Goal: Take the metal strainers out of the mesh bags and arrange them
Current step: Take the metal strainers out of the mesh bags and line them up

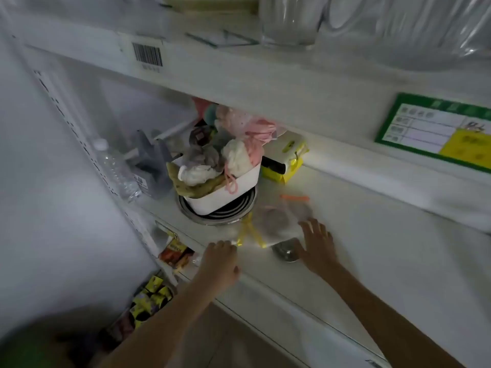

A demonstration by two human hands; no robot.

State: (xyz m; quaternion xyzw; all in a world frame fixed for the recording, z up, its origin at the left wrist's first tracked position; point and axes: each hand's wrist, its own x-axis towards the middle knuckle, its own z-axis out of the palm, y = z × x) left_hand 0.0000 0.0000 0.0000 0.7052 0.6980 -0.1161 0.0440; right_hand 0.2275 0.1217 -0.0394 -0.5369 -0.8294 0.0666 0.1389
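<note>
Clear mesh bag with yellow drawstring (276, 221) lies near white shelf (345, 248) front edge. Left hand (220, 261) pinches the drawstring; right hand (316, 243) open, fingers spread, on bag over small metal strainer (285, 252). Shelf right of them bare.

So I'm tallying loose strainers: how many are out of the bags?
1 surely: a small metal strainer on the shelf beside the right hand. Stacked metal under the white tub may be more.

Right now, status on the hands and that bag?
Left hand pinching yellow drawstring. Right hand open on mesh bag. Small strainer out beside it.
</note>
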